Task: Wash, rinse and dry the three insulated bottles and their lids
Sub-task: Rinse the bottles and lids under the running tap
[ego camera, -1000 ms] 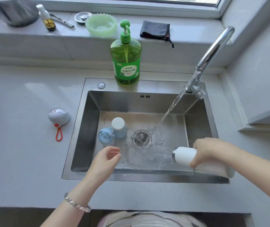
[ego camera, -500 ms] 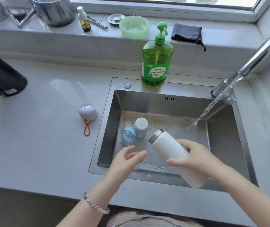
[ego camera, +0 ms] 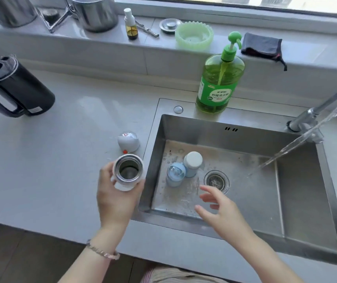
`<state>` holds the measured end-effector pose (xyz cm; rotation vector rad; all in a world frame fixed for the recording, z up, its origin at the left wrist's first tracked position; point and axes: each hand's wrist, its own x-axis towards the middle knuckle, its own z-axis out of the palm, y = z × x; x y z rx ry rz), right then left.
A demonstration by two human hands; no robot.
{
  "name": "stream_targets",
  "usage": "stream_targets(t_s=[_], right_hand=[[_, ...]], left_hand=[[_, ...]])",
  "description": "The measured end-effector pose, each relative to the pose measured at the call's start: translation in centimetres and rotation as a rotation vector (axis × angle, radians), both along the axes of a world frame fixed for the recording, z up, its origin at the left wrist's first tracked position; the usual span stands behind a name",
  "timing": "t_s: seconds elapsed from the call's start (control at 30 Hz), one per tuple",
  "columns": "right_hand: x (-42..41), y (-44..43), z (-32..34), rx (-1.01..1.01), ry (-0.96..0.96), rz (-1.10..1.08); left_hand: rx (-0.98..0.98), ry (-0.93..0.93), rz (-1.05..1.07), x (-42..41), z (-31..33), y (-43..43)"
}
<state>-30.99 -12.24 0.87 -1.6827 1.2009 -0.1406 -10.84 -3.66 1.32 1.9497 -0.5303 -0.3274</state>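
Green dish soap bottle (ego camera: 218,82) label reads 柠檬洗洁精. Left hand (ego camera: 114,199) grips the open-mouthed white insulated bottle (ego camera: 128,172) just left of the sink (ego camera: 204,133). Right hand (ego camera: 220,209) hovers over the basin, fingers spread, holding nothing.

Two bottles (ego camera: 193,162) touch in the sink (ego camera: 306,201), left of its drain (ego camera: 216,179), with a soap dispenser (ego camera: 218,84) behind the sink and a lid (ego camera: 128,140) on the table (ego camera: 61,160) left of it, just behind the open bottle (ego camera: 127,172) in the left grip (ego camera: 116,199).

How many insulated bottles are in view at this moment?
3. The left hand holds the open white bottle above the counter; the clear-topped blue bottle and the white-topped blue bottle stand together in the sink, left of the drain.
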Motion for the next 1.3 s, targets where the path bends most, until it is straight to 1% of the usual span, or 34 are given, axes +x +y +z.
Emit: stream_targets(t_s=[0.1,0.27,0.37,0.47,0.57,0.6,0.63,0.7,0.77,0.8,0.9,0.93,1.03,1.1,1.17,1.23,1.3], right_hand=[[-1.1,0.1,-0.8,0.045,0.035,-0.026],[-2.3,-0.5,-1.6,0.029,0.065,-0.043],[-3.0,-1.0,-1.9,0.023,0.08,-0.052],[-3.6,-1.4,-2.1,0.04,0.083,-0.053],[-4.5,-1.9,-2.2,0.059,0.09,-0.032],[-4.9,-2.1,-2.3,0.073,0.092,-0.024],[-5.3,-2.3,-2.3,0.088,0.097,-0.017],[-6.2,-2.9,-2.5,0.107,0.112,-0.01],[-7.2,-3.6,-2.6,0.116,0.116,-0.028],[-7.6,-4.0,-2.6,0.113,0.116,-0.039],[-8.8,-5.1,-2.8,0.094,0.125,-0.05],[-9.1,-5.3,-3.0,0.093,0.126,-0.051],[-9.7,-6.0,-3.5,0.1,0.14,-0.041],[-10.0,-6.3,-3.9,0.109,0.144,-0.022],[-10.2,-6.4,-4.1,0.113,0.159,0.001],[-10.4,-6.6,-4.4,0.128,0.167,0.006],[-10.5,-6.8,-4.8,0.151,0.179,0.013]], left_hand=[[0.042,0.02,0.058,2.0,-1.9,0.3],[0.063,0.078,0.099,2.8,-3.6,1.0],[0.071,0.144,0.137,2.9,-3.6,1.3],[0.096,0.172,0.143,1.9,-3.4,1.6],[0.195,0.173,0.205,-1.6,-2.8,1.9],[0.227,0.202,0.165,-3.2,-2.7,1.9],[0.254,0.24,0.064,-4.8,-2.8,1.6],[0.349,0.261,-0.242,-7.3,-3.8,0.4],[0.473,0.14,-0.489,-8.3,-5.4,-2.2],[0.506,0.071,-0.545,-8.3,-6.5,-3.7],[0.602,-0.11,-0.552,-7.1,-9.8,-8.0],[0.646,-0.128,-0.536,-6.5,-10.8,-9.1],[0.737,-0.06,-0.495,-4.9,-13.1,-11.1],[0.789,0.004,-0.512,-4.5,-14.2,-11.6],[0.769,0.051,-0.486,-4.5,-15.1,-11.8],[0.735,0.051,-0.421,-4.5,-15.5,-12.0],[0.735,0.05,-0.406,-4.4,-15.8,-12.1]])
